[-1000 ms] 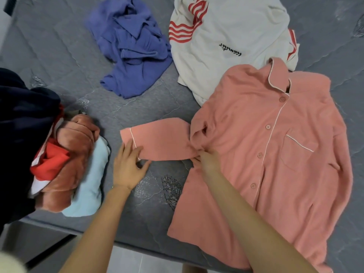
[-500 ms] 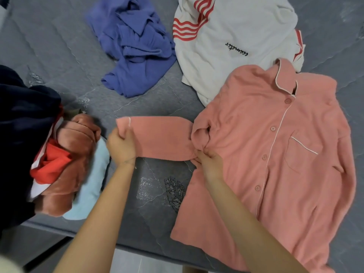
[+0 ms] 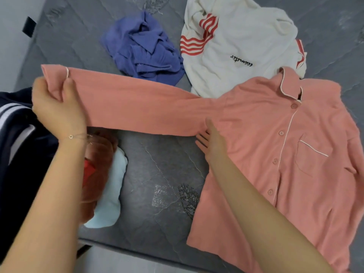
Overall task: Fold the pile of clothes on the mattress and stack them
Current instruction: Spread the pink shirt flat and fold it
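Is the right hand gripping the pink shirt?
No, the right hand rests open with straight fingers against the pink shirt at its armpit.

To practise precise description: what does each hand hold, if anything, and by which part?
The left hand grips the pink shirt by the cuff end of its sleeve. The right hand holds nothing; it rests flat where sleeve meets body.

light: soft, even, dim-cool | shadows: faint | focus: slightly soft | edges: wide-angle bowing
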The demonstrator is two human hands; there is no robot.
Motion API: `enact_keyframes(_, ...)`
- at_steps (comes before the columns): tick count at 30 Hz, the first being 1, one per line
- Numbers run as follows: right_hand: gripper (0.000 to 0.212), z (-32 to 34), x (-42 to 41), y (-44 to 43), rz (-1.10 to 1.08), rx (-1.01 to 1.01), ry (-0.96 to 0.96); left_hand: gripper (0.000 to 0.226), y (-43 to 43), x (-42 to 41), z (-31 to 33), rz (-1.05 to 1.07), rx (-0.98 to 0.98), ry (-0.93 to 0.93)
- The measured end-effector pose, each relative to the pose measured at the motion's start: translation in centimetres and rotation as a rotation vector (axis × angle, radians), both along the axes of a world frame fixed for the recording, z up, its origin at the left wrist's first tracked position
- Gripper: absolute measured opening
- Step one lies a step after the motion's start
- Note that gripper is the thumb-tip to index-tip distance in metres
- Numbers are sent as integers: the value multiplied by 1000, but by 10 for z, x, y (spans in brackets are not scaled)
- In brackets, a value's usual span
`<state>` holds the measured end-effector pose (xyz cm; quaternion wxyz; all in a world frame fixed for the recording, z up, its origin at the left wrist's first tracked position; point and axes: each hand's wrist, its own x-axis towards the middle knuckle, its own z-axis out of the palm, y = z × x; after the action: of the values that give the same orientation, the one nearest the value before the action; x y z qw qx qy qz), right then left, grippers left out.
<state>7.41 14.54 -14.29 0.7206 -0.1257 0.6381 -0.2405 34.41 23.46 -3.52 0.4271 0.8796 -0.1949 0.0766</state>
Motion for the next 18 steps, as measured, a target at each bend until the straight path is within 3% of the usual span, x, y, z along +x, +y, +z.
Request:
enact_keyframes(6, 8, -20, 6, -9, 59, -140, 230, 31, -19, 6, -10, -98, 523, -26)
enact_keyframes(9, 22, -23, -1, -11, 99, -230, 286, 30, -32, -1, -31, -192, 708, 2)
enact_keyframes(13, 6, -16, -35, -11, 119, -415, 380, 35, -40, -3, -64, -204, 751, 219)
enact_keyframes(16, 19, -14, -88, -14, 119, -544, 479, 39, -36, -9, -83, -146, 698, 362)
enact_keyframes(18, 25, -12, -130, -15, 87, -596, 559, 40, -34, -18, -90, -80, 724, 336)
